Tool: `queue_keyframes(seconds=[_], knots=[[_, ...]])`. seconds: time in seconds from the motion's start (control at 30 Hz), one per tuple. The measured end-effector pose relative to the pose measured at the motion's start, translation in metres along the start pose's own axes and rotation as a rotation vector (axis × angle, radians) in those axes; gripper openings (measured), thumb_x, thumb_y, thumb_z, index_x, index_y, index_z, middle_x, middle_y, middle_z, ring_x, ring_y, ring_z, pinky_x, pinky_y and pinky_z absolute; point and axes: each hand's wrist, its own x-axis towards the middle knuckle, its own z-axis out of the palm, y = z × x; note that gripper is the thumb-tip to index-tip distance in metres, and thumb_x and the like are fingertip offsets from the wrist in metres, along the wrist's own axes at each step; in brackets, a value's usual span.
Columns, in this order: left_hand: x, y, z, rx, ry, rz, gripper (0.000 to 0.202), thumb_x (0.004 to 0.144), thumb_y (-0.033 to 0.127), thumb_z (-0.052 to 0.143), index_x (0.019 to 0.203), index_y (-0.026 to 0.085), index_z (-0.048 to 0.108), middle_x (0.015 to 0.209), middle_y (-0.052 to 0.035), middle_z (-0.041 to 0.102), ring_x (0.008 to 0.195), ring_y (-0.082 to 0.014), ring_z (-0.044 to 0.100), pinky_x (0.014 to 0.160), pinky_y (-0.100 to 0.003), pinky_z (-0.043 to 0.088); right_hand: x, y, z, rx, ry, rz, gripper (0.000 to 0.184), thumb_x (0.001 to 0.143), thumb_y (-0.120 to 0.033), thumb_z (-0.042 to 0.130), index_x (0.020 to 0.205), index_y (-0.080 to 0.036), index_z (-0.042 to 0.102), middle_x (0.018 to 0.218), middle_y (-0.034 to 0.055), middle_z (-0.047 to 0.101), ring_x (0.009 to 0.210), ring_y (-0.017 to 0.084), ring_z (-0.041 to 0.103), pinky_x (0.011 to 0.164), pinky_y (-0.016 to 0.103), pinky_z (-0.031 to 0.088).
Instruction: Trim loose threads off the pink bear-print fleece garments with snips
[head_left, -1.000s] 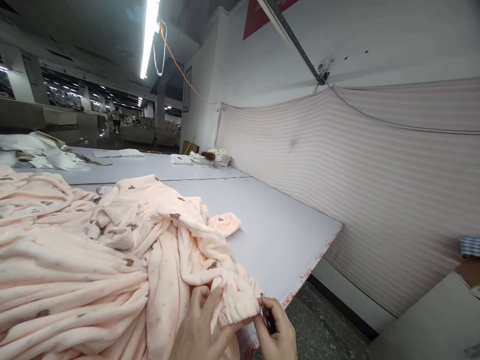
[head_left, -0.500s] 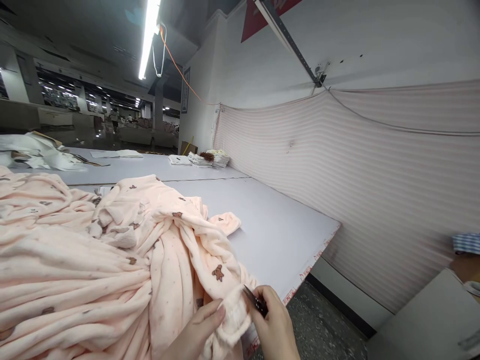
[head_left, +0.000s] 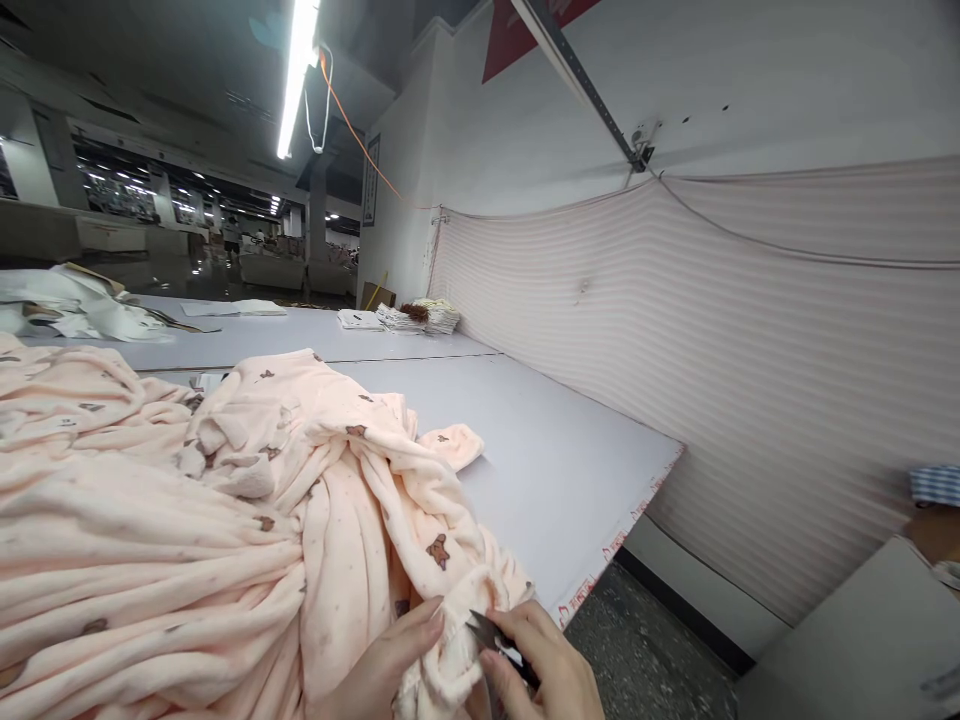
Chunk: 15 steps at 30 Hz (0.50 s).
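Observation:
A soft pale pink garment (head_left: pixel 345 520) with brown bear prints lies heaped over the near left of the table. My left hand (head_left: pixel 394 655) is closed on a gathered end of it, which looks like a cuff (head_left: pixel 454 640). In my right hand (head_left: pixel 544 660) is a pair of small dark thread snips (head_left: pixel 499 640). Their pointed blades are apart and lie against the cuff, tips toward my left hand. My right-hand fingers wrap around the handles, so part of the snips is hidden.
The pale table (head_left: pixel 555 450) ends at a right edge with red print. White cloth stacks (head_left: pixel 420 317) stand at its back, and loose white pieces (head_left: pixel 75 305) lie far left. A striped curtain (head_left: pixel 675 350) hangs along the right wall. A box (head_left: pixel 862 640) stands lower right.
My right hand and the snips have shifted slightly down, and the blades now show more fully, spread apart over the cuff. The cuff has turned and bunched in my left hand.

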Motion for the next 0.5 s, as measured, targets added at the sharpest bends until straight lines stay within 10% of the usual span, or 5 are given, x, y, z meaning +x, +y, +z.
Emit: queue_keyframes(seconds=[0.27, 0.4, 0.5], knots=[[-0.018, 0.044, -0.040, 0.414, 0.390, 0.037, 0.035, 0.076, 0.041, 0.067, 0.102, 0.018, 0.069, 0.095, -0.0051, 0.072, 0.099, -0.0260, 0.062, 0.087, -0.033, 0.047, -0.015, 0.057, -0.005, 0.144, 0.058, 0.218, 0.024, 0.079, -0.026, 0.054, 0.101, -0.022, 0.063, 0.086, 0.0029, 0.069, 0.074, 0.018, 0.064, 0.065, 0.022, 0.048], [-0.018, 0.041, -0.029, 0.926, 0.246, 0.102, 0.029, 0.080, 0.048, 0.058, 0.084, 0.021, 0.069, 0.118, -0.0074, 0.064, 0.117, -0.0303, 0.052, 0.101, -0.041, 0.038, -0.018, 0.091, 0.032, -0.137, -0.035, 0.269, 0.060, 0.070, -0.006, 0.047, 0.124, -0.030, 0.055, 0.114, 0.0035, 0.065, 0.094, 0.022, 0.065, 0.077, 0.026, 0.047], [-0.013, 0.022, -0.021, 1.384, 0.101, 0.227, 0.023, 0.079, 0.044, 0.059, 0.080, 0.024, 0.069, 0.131, -0.0060, 0.058, 0.134, -0.0324, 0.034, 0.110, -0.046, 0.025, -0.007, 0.099, 0.053, -0.158, -0.036, 0.277, 0.052, 0.068, -0.004, 0.046, 0.109, -0.031, 0.065, 0.098, 0.0024, 0.067, 0.087, 0.022, 0.065, 0.073, 0.027, 0.046]])
